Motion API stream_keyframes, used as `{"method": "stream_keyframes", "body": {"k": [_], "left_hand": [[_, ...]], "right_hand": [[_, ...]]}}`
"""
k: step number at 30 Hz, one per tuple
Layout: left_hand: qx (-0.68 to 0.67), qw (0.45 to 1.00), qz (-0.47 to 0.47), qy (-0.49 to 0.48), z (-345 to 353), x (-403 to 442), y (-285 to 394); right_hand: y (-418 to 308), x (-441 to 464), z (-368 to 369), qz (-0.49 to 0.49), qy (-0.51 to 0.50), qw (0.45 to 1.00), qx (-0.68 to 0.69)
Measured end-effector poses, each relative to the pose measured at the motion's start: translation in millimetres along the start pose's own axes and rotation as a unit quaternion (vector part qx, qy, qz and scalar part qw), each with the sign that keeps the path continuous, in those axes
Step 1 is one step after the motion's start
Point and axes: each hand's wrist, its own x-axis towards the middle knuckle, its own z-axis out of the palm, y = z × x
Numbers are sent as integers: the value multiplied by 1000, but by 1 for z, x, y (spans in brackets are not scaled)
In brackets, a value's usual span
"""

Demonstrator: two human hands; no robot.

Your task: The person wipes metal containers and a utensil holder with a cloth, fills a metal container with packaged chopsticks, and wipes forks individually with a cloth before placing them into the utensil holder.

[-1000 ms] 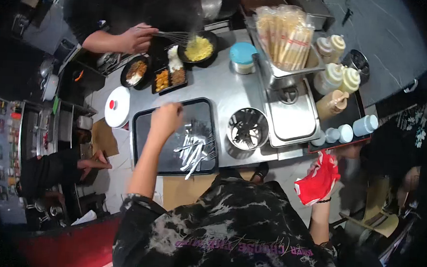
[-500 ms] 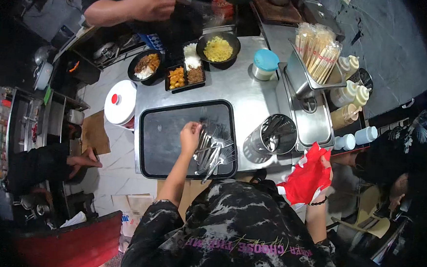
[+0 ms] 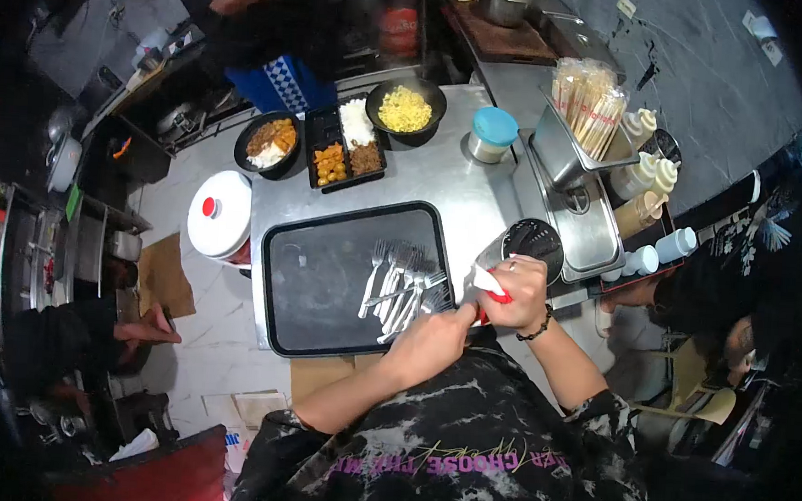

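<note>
My right hand (image 3: 520,293) is closed around a red and white cloth (image 3: 496,293), now bunched small in the fist. Up against it, my left hand (image 3: 430,342) has its fingers pressed together at the cloth; whatever they grip is hidden. Both hands are just beyond the right front corner of a black-rimmed tray (image 3: 316,291). Several forks (image 3: 377,266) lie in a loose pile with other cutlery on the tray's right side. Behind my right hand stands a perforated metal cutlery holder (image 3: 545,241), partly covered by the hand.
Bowls and a divided box (image 3: 328,180) of food stand at the back, near a blue-lidded tub (image 3: 495,128). At right are a steel bin of wrapped chopsticks (image 3: 593,111) and squeeze bottles (image 3: 633,177). A white lidded pot (image 3: 220,226) is left. Other people are nearby.
My left hand has left the cutlery pile and moved right to meet my right hand. The spread cloth has come in leftward and is bunched up. The co-worker's arm across the counter has drawn back.
</note>
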Motion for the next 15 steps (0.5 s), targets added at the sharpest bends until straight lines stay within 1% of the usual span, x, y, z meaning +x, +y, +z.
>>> {"method": "stream_keyframes", "body": {"k": [1,2,3,4,5,6,7,8,9,10,11,13,14,15], "left_hand": [[-7,1000,-2,2,-1,-1,1],[-28,999,11,-11,-5,-2,1],[-47,998,28,-25,-8,-3,1],[-51,998,32,-18,-8,-5,-1],[-51,998,42,-21,-12,-10,-5],[-76,996,13,-39,-19,-16,-11],[-100,993,-16,-58,-26,-19,-16],[-87,994,-32,-57,-40,-17,-15],[-76,994,-52,-56,-52,-10,-11],[-69,998,3,9,-55,-2,-8],[-13,998,51,38,-62,10,0],[81,989,97,71,-64,37,15],[160,973,148,79,-59,55,17],[237,948,195,85,-52,75,16]], "right_hand": [[-1,-2,-4,20,-9,999,27],[2,-5,-4,41,21,998,43],[2,0,-13,72,29,995,54],[9,-3,-22,116,44,991,51],[31,-9,-39,257,137,950,115],[52,-15,-57,370,257,872,193],[47,10,-91,350,332,853,199],[55,11,-112,375,393,819,185],[72,-4,-131,357,391,820,216],[66,-8,-135,381,375,808,248],[59,-10,-138,399,364,794,281],[60,-33,-128,416,363,766,329],[71,-47,-117,408,418,740,332],[67,-57,-113,411,429,738,320]]}}
